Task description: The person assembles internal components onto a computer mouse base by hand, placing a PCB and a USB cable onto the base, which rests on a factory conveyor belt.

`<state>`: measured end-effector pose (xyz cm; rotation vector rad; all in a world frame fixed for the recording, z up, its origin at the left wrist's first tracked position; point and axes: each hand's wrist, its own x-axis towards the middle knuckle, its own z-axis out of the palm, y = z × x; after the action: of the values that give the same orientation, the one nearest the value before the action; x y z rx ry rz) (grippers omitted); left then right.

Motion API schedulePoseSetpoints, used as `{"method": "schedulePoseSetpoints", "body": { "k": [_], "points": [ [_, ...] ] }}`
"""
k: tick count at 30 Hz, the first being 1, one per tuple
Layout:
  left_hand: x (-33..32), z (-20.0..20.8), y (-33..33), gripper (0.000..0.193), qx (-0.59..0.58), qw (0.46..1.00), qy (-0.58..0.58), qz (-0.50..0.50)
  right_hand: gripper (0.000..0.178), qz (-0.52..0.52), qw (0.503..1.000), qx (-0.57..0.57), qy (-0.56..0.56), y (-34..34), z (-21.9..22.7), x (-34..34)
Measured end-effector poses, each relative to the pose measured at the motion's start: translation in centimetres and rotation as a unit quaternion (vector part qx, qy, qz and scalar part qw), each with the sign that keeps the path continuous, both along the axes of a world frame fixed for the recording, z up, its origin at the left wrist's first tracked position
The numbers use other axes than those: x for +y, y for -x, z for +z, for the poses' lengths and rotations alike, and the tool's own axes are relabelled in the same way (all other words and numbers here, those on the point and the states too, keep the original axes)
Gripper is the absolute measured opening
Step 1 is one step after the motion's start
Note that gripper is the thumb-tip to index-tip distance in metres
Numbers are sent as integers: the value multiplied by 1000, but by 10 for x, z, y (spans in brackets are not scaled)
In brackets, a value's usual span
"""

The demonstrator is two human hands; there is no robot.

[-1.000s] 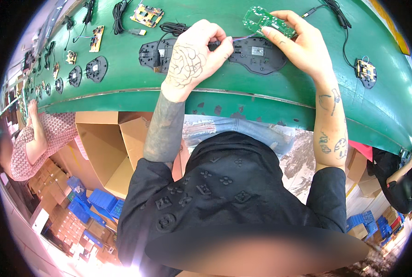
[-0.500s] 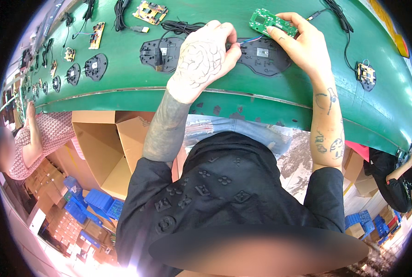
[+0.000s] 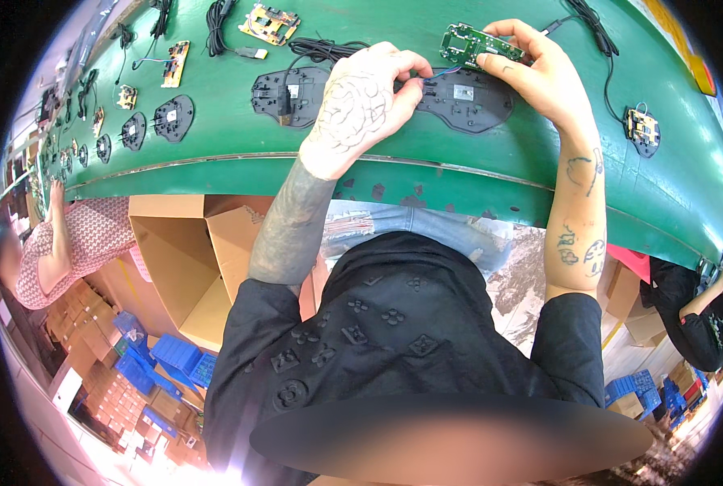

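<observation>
My right hand [image 3: 554, 81] grips a green circuit board [image 3: 477, 50] by its right end, thumb against the lower edge, and holds it tilted above the table. Thin coloured wires [image 3: 444, 72] run from beneath the board toward my left hand [image 3: 361, 101], whose thumb and index finger are pinched on them. Below the board lies a black plastic mouse shell [image 3: 479, 113] with a white label, partly covered by my left hand. A second black shell [image 3: 306, 89] sits to the left, a black cable end resting across it.
The green worktable [image 3: 216, 138] carries a coiled black cable [image 3: 325, 49], a tan circuit board [image 3: 271, 24], another shell [image 3: 173, 118] and a small board on a shell [image 3: 643, 130]. Cardboard boxes [image 3: 175, 263] and blue bins [image 3: 175, 356] stand below. Other people sit at both sides.
The green board has tipped in my right hand, so it now shows components along its face and looks narrower. My left hand has shifted slightly to the right, still pinching the wires.
</observation>
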<state>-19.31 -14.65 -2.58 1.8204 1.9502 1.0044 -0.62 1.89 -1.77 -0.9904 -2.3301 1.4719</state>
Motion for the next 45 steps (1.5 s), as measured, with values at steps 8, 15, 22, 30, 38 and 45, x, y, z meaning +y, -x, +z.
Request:
{"method": "schedulePoseSetpoints", "body": {
  "k": [8,15,22,30,38,45],
  "points": [
    [6,9,-7,14,-20,998,45,27,46,-110,983,-77,-122,12,3,-15],
    [13,7,-5,17,-18,997,71,-7,48,-128,975,-116,-142,13,5,-20],
    [13,15,-2,22,42,996,70,-34,47,-98,980,-84,-149,14,13,-14],
    [25,11,1,23,137,977,75,-147,39,-43,998,-16,-36,-19,5,11],
    [41,19,12,34,110,948,223,-200,37,-41,995,-87,6,-13,13,12],
    [51,18,28,38,44,961,130,-240,34,9,997,-28,75,-26,32,15]
  ]
}}
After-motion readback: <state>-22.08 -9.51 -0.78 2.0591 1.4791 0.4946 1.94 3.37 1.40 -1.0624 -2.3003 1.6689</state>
